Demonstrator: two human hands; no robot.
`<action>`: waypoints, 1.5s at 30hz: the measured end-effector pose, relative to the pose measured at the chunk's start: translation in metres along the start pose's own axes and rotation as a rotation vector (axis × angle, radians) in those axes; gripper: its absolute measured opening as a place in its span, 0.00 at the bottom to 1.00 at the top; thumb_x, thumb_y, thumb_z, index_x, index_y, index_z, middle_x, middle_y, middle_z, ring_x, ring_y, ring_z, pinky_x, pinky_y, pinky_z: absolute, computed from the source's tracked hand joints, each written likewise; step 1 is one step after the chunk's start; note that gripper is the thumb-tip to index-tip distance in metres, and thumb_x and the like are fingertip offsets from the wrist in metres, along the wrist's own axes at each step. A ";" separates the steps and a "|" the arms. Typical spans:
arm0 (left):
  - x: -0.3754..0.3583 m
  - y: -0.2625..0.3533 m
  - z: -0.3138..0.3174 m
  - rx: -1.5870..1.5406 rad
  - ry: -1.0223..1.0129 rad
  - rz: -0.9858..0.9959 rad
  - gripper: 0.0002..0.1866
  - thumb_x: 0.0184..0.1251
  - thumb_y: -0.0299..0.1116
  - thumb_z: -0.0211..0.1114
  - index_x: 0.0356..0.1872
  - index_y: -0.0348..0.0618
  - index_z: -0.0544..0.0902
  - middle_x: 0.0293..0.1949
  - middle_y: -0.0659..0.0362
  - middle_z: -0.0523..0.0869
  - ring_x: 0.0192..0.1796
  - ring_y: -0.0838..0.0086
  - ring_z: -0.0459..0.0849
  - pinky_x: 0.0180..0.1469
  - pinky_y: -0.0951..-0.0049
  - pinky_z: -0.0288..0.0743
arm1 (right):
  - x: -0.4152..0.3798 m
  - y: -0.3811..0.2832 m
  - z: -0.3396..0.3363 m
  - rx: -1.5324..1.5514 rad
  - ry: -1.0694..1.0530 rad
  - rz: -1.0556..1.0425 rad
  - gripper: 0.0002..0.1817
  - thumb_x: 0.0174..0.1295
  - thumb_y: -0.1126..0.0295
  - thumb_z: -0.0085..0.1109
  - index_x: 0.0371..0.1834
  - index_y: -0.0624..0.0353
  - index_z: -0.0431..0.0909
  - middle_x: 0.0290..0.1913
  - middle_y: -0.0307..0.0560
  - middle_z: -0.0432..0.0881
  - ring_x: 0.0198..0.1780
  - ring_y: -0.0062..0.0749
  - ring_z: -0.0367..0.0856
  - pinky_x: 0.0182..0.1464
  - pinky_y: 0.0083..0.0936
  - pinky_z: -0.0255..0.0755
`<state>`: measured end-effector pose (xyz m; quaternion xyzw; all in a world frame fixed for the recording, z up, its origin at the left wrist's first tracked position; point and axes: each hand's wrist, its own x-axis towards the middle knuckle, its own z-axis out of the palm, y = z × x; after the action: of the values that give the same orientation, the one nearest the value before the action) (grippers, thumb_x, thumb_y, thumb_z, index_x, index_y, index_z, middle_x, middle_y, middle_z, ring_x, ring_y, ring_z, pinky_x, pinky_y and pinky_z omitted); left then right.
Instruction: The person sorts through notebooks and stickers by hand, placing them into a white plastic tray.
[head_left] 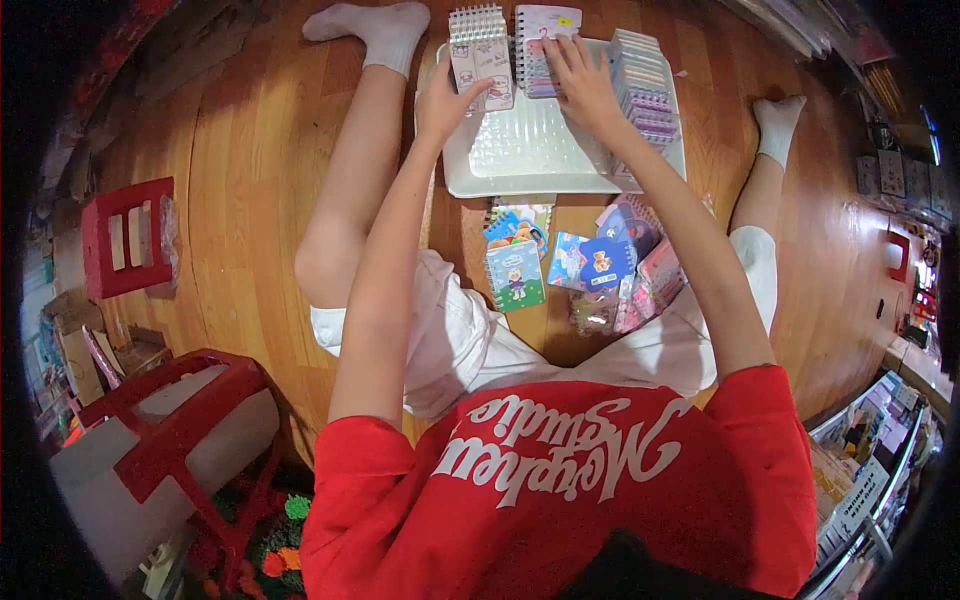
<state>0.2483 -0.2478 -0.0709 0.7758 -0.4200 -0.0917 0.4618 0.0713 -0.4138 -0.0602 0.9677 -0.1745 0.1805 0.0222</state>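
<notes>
My left hand (pixel 450 102) wraps the left side of a stack of small spiral notebooks (pixel 482 60), its thumb across the lower front. Fingers spread, my right hand (pixel 585 85) rests on the right part of a spiral notebook with a yellow sticker (pixel 545 22). Right of that hand stands a taller stack of spiral notebooks (pixel 642 85) with pastel and purple edges. All of these are at the far side of a white plastic tray (pixel 530 180). Between my legs lie loose small notebooks, among them a green one (pixel 516 277) and a blue one with a bear (pixel 606 264).
A clear plastic-wrapped bundle (pixel 594 312) and pink notebooks (pixel 660 275) lie near my right thigh. To the left are a small red stool (pixel 128 238) and a red-and-grey plastic seat (pixel 190 430). Shelves with boxed goods (pixel 900 180) line the right side of the wooden floor (pixel 240 230).
</notes>
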 end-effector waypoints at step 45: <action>-0.001 0.004 -0.001 -0.007 -0.007 -0.044 0.35 0.51 0.49 0.76 0.58 0.42 0.76 0.51 0.50 0.85 0.54 0.57 0.82 0.56 0.62 0.74 | 0.002 -0.029 0.032 0.638 0.177 0.630 0.47 0.50 0.64 0.74 0.69 0.69 0.54 0.59 0.70 0.65 0.58 0.62 0.71 0.61 0.42 0.68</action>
<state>0.2462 -0.2471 -0.0678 0.7828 -0.4042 -0.1061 0.4611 0.0941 -0.3912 -0.0890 0.8068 -0.3933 0.3053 -0.3179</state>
